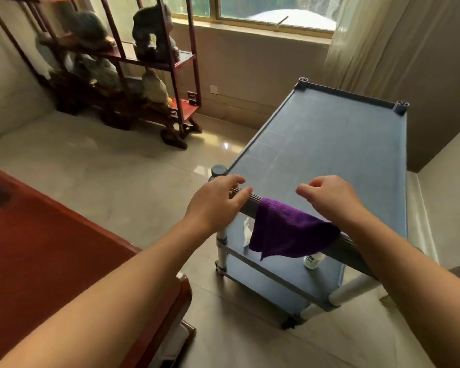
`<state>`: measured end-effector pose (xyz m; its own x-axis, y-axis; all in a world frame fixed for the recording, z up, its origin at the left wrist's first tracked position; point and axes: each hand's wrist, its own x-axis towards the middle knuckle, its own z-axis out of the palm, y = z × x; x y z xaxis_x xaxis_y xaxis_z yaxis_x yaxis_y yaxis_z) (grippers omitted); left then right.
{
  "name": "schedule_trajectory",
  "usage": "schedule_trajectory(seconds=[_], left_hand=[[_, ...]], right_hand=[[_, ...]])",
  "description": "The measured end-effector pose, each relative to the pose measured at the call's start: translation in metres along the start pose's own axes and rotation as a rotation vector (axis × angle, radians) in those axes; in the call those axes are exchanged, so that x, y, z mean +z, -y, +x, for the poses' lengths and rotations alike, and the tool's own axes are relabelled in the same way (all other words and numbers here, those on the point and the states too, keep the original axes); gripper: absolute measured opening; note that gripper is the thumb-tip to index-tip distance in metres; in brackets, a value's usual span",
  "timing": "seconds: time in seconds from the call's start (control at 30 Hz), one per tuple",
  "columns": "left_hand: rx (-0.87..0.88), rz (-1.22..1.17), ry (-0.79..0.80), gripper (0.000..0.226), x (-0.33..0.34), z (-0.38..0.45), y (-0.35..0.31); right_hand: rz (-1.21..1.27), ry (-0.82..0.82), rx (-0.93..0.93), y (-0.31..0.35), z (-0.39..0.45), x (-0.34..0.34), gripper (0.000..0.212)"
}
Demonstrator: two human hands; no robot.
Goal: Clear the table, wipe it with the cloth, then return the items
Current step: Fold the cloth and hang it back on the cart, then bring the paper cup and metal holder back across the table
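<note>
Hovering with fingers loosely apart, both hands empty; purple cloth (290, 229) drapes the near rail, just below right hand (332, 199), left hand (218, 201) farther.

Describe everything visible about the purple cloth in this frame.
The purple cloth looks like soft, fuzzy microfibre. It is draped over the near rail of the blue table, most of it hanging down the front in loose folds, ending in a point. A white item on the lower shelf shows beside it. The right hand hovers above it; neither hand grips it.
</note>
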<state>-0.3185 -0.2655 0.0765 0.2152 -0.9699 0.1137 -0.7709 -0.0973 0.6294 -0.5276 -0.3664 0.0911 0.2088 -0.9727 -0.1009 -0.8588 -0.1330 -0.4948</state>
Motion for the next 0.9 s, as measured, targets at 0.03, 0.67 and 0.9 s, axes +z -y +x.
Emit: schedule_trajectory(seconds=[0.03,0.67,0.9], left_hand=[[-0.002,-0.056,-0.03,0.042,-0.012,-0.011,0.008],[-0.801,0.247,-0.503,0.049,-0.165,-0.355,0.18],[-1.003,0.267,-0.67,0.052,-0.152,-0.459,0.192]], right_hand=[[0.048,-0.012,-0.056,0.012,-0.003,0.002,0.024],[0.278,0.604,-0.617,0.289,-0.163,0.234,0.01],[0.197,0.823,-0.751,0.35,-0.259,0.31,0.005]])
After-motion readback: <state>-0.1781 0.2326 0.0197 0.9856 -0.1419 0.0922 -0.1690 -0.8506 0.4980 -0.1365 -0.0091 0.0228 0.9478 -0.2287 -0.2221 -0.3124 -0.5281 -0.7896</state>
